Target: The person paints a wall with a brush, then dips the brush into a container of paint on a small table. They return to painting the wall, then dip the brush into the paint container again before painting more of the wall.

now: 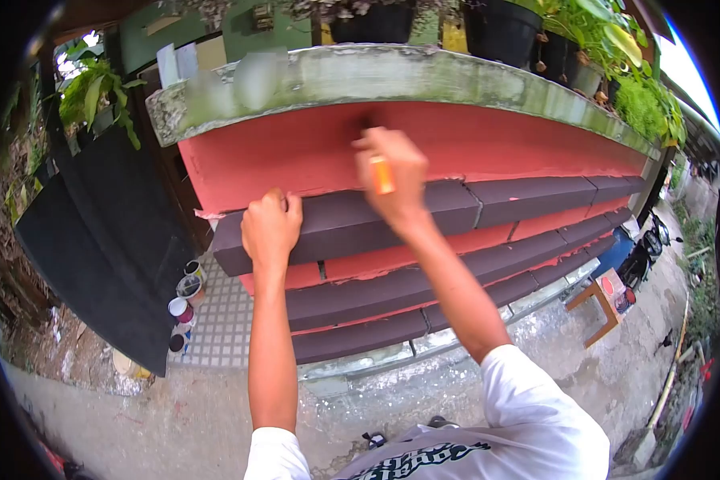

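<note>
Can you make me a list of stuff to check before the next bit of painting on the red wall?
1. Brush in hand: ok. The right hand grips an orange-handled brush against the red wall.
2. Brush tip touching the wall: cannot tell, the hand hides most of the bristles.
3. Steady support: ok. The left hand rests on the top dark ledge.
4. Paint close by: ok. Paint cans stand on the ground at the lower left.
5. Paint left on the brush: cannot tell.
6. Plant pots above: ok, they sit on the mossy top, apart from the brush.
</note>
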